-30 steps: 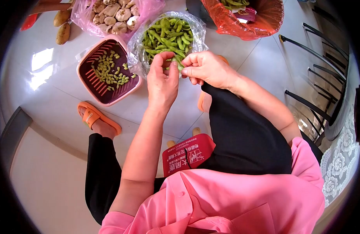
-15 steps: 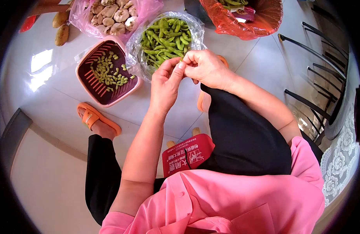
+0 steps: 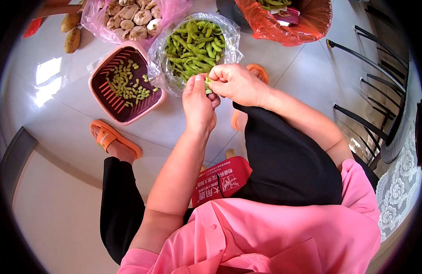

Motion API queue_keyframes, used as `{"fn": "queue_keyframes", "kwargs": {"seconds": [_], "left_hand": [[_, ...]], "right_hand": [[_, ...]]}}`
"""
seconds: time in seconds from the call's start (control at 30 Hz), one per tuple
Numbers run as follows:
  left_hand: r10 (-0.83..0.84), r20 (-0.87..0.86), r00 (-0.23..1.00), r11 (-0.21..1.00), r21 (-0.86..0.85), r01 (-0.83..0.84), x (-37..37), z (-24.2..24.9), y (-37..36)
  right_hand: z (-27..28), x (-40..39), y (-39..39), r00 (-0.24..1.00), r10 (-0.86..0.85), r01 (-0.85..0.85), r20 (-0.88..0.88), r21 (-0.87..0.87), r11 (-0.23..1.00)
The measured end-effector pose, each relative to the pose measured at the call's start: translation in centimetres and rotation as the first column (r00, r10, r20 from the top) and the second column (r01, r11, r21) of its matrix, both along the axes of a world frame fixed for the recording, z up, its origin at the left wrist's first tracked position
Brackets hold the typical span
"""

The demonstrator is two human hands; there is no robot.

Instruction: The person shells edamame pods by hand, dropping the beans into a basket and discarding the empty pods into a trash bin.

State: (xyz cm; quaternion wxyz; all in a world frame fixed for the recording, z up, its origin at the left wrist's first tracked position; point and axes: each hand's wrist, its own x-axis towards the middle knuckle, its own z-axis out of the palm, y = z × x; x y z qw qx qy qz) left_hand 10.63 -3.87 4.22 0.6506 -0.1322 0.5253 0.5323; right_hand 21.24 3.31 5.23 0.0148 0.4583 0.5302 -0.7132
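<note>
Between my two hands is a green soybean pod (image 3: 208,84), partly covered by my fingers. My left hand (image 3: 198,101) pinches it from the left, its thumb pointing up along the pod. From the right, my right hand (image 3: 236,84) grips the other side with bent fingers. Just beyond them sits a clear plastic bag (image 3: 233,34) full of green soybean pods (image 3: 192,43). To the left of the hands stands a pink basket (image 3: 124,119) with a dark inside, where loose shelled beans (image 3: 126,82) lie scattered.
A pink bag of garlic bulbs (image 3: 142,18) is at the back, with potatoes (image 3: 72,40) on the floor beside it. A red bag (image 3: 302,34) lines a bin at the back right. Dark metal chair legs (image 3: 361,121) stand on the right. My feet wear orange slippers (image 3: 124,142).
Both hands have moved slightly down toward me. The left wrist has turned, and more of the green pod shows between the fingers. The bags and basket stay in place.
</note>
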Motion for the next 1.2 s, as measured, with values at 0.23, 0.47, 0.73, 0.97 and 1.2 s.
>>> {"fn": "queue_keyframes", "kwargs": {"seconds": [0.23, 0.47, 0.73, 0.97, 1.2], "left_hand": [[-0.031, 0.131, 0.991, 0.999, 0.016, 0.029, -0.8, 0.3, 0.5], [-0.149, -0.009, 0.989, 0.988, 0.041, 0.15, 0.5, 0.3, 0.5], [0.088, 0.207, 0.974, 0.996, -0.032, -0.083, 0.1, 0.1, 0.3], [0.012, 0.166, 0.986, 0.999, 0.046, -0.02, -1.1, 0.6, 0.8], [-0.174, 0.287, 0.942, 0.971, 0.212, 0.114, -4.3, -0.5, 0.1]], "right_hand": [[-1.1, 0.6, -0.3, 0.999, -0.019, 0.021, -0.035, 0.076, 0.997], [1.2, -0.2, 0.1, 0.988, 0.097, -0.132, 0.118, 0.338, 0.932], [-0.7, 0.6, -0.1, 0.968, -0.135, 0.122, -0.212, -0.07, 0.99], [-0.4, 1.5, 0.4, 0.969, -0.144, 0.111, -0.199, -0.166, 0.98], [0.9, 2.3, 1.4, 0.935, -0.294, 0.243, -0.2, -0.244, 0.939]]}}
